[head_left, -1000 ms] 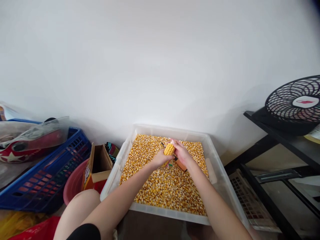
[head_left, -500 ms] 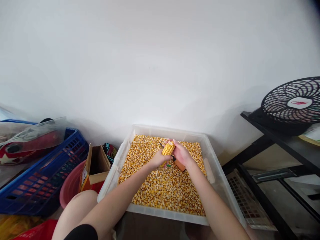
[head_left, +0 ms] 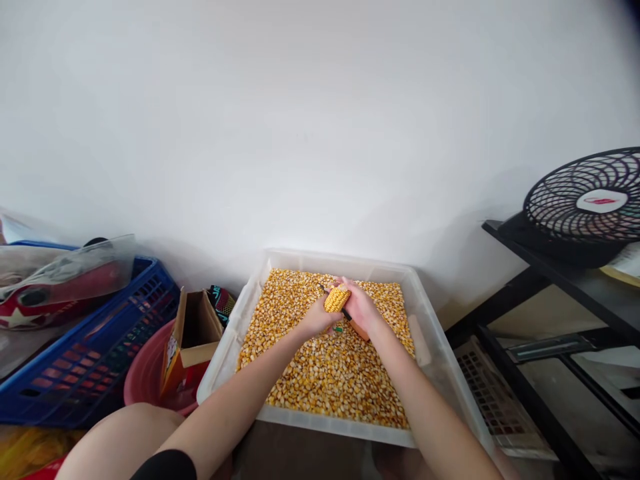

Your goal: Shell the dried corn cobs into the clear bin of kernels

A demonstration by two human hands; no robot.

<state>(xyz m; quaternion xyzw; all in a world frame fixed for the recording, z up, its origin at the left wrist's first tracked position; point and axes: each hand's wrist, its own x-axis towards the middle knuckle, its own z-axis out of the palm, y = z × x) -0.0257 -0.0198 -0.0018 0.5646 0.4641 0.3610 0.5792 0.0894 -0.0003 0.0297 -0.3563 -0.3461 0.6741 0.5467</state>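
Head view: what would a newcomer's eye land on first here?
The clear plastic bin heaped with loose corn kernels, low centre. Above it the left hand and right hand grip a corn cob. A black fan sits on the shelf at far right.

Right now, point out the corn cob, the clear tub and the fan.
corn cob [head_left: 337, 299]: head view, on its kernel-covered middle.
clear tub [head_left: 330, 428]: head view, on its near rim.
fan [head_left: 590, 203]: head view, on the black grille.

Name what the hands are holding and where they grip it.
Both hands hold one corn cob over the bin of kernels: left hand at its lower end, right hand along its side.
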